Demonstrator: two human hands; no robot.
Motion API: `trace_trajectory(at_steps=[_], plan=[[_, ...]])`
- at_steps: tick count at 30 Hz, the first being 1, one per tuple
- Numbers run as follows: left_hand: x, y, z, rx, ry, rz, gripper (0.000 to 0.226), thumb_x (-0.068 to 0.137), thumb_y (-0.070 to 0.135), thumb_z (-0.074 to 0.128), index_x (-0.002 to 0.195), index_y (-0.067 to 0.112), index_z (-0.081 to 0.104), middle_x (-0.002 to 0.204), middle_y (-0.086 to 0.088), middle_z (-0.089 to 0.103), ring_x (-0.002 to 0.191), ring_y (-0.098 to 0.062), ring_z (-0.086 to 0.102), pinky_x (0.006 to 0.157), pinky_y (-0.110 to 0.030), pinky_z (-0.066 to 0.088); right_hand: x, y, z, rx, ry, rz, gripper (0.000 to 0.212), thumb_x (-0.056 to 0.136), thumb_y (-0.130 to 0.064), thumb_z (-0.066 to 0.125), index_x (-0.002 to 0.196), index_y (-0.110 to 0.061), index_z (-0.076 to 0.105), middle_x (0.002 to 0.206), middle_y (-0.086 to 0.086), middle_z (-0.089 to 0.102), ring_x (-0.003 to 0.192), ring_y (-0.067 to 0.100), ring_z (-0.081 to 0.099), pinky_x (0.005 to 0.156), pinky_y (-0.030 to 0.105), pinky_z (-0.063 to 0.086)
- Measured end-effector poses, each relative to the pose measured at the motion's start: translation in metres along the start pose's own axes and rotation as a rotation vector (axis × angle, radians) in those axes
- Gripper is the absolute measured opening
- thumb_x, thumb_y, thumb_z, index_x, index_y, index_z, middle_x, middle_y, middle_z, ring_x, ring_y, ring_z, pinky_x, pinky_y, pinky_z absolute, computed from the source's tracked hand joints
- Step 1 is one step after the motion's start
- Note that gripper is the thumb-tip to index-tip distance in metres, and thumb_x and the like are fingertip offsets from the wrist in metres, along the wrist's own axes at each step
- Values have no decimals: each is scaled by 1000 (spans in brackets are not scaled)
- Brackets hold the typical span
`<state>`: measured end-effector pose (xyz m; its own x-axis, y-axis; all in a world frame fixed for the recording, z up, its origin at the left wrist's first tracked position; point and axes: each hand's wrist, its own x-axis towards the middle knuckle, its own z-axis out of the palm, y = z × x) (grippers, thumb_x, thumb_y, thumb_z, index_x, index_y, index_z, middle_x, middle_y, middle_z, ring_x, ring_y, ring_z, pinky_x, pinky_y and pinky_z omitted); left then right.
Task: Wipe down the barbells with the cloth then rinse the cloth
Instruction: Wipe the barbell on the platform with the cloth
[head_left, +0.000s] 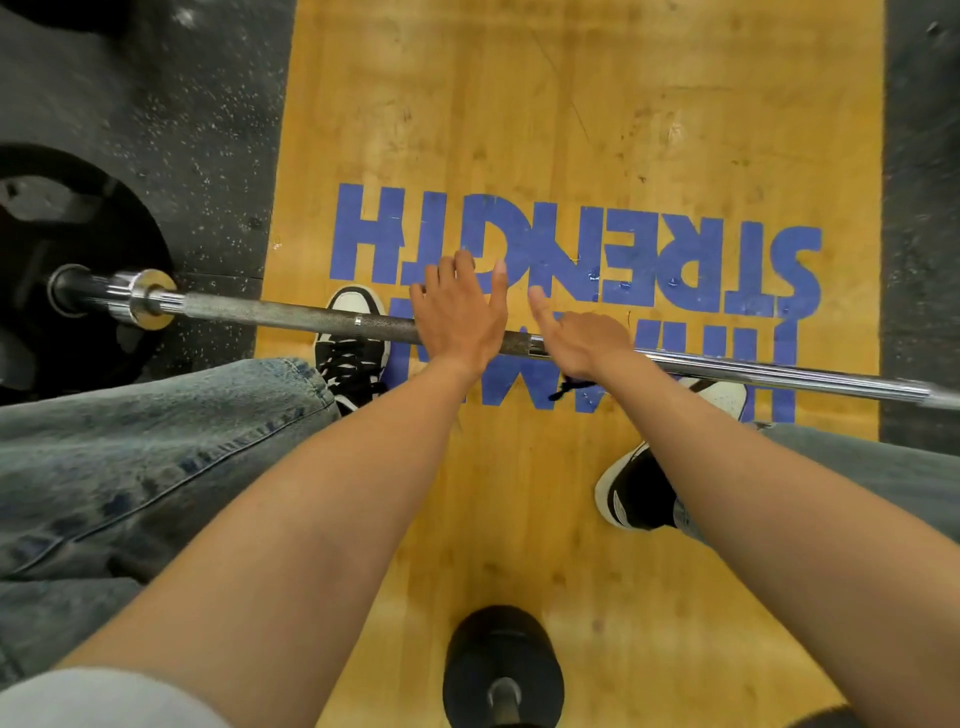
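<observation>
Listing from the wearer's body outward. Nearest, at the bottom edge: a dark dumbbell head (503, 667) with its handle stub, standing on the wooden platform (649, 597), parked out of the working line.

Next: two bare forearms reaching forward and down, flanked by faded jeans (130, 457) and black-and-white sneakers; the left sneaker (350, 345) sits under the bar, the right sneaker (639, 488) behind it, a straddling stance that suggests a bend over the bar.

Next: left hand (460, 317), palm down, fingers straight and together, lying across the barbell (291, 319) at the knurled section; it holds nothing. Right hand (582, 338), just beside it on the bar, index finger extended forward, remaining fingers seemingly loosely curled downward; whether they wrap the shaft cannot be told. A dark scrap shows beneath the right wrist, possibly a shoelace; unidentifiable.

Task item, barbell: runs across the view from the left sleeve (111, 296), over the platform, to the right edge, raised above the shoes, so presumably resting on its plate (57, 249) at left.

Task item, cloth: not visible in either hand or on the floor. Judgement: wiping is not under way; the flat hands look placed to steady or roll the bar.

Farthest: blue lettering "STRENGTH" (545, 244), inverted to the wearer; speckled black rubber flooring (197, 130) on both sides.
</observation>
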<state>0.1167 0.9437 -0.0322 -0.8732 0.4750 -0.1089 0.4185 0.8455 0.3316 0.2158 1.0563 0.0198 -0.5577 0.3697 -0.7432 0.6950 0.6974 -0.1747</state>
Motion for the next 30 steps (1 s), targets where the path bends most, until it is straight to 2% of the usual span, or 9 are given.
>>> trace_trajectory(at_steps=[2, 6, 9, 13, 15, 17, 20, 26, 30], plan=[[-2, -6, 3, 38, -9, 2, 55, 104, 56, 25, 121, 16, 58, 119, -1, 64, 107, -25, 55, 90, -40, 40, 5, -35, 13, 23, 14, -84, 76, 105, -59, 0, 142, -19, 52, 74, 7, 55, 67, 26, 52, 64, 37, 36], [-6, -9, 2, 79, 20, 13, 52, 103, 54, 25, 117, 17, 59, 115, -1, 65, 103, -25, 57, 85, -40, 40, 3, -41, 22, 80, 61, -112, 86, 105, -62, 2, 112, -7, 67, 75, 8, 58, 76, 31, 58, 64, 38, 36], [-14, -7, 1, 37, 44, 36, 49, 105, 53, 28, 114, 17, 60, 112, 0, 64, 101, -25, 56, 87, -41, 39, 0, 8, 13, 66, -19, 11, 82, 104, -62, -1, 117, -9, 61, 72, 7, 50, 67, 26, 50, 60, 36, 31], [-14, -4, 1, 8, 67, 50, 50, 104, 54, 27, 112, 18, 61, 110, 2, 64, 100, -24, 55, 87, -41, 39, 0, 48, -6, 113, -159, 196, 88, 86, -81, -12, 76, -15, 45, 78, 7, 49, 75, 27, 51, 74, 38, 38], [-15, -6, 3, 2, 76, 54, 49, 105, 53, 28, 111, 18, 61, 109, 3, 64, 99, -23, 55, 87, -41, 40, 6, 29, -9, 208, -252, 183, 110, 81, -88, -13, 107, -16, 65, 116, 11, 62, 111, 31, 57, 98, 42, 38], [-14, -5, 2, 7, 98, 54, 46, 106, 50, 29, 110, 18, 61, 107, 2, 65, 97, -24, 56, 85, -41, 40, 11, -4, -9, 385, -319, 90, 105, 82, -87, -13, 160, -32, 32, 163, 6, 35, 151, 31, 29, 121, 47, 20], [-11, -6, 1, 23, 111, 45, 41, 107, 41, 28, 108, 17, 61, 104, -1, 66, 94, -25, 56, 82, -41, 38, 16, -36, -8, 563, -376, -98, 86, 92, -76, -12, 163, -36, 16, 166, 7, 30, 154, 28, 23, 124, 44, 14], [-7, -2, 0, 27, 140, 91, 34, 107, 39, 32, 104, 19, 60, 100, 2, 63, 91, -24, 53, 80, -40, 37, 17, 11, -21, 510, -368, 86, 89, 91, -80, -8, 164, -32, 3, 172, 0, 8, 159, 27, 5, 127, 50, 3], [-3, 3, 4, -2, 173, 108, 33, 106, 38, 34, 102, 19, 61, 97, 2, 64, 89, -24, 54, 79, -39, 36, 12, 21, -27, 339, -310, 146, 97, 92, -78, -8, 163, -21, 26, 164, 12, 34, 150, 34, 30, 120, 45, 21]])
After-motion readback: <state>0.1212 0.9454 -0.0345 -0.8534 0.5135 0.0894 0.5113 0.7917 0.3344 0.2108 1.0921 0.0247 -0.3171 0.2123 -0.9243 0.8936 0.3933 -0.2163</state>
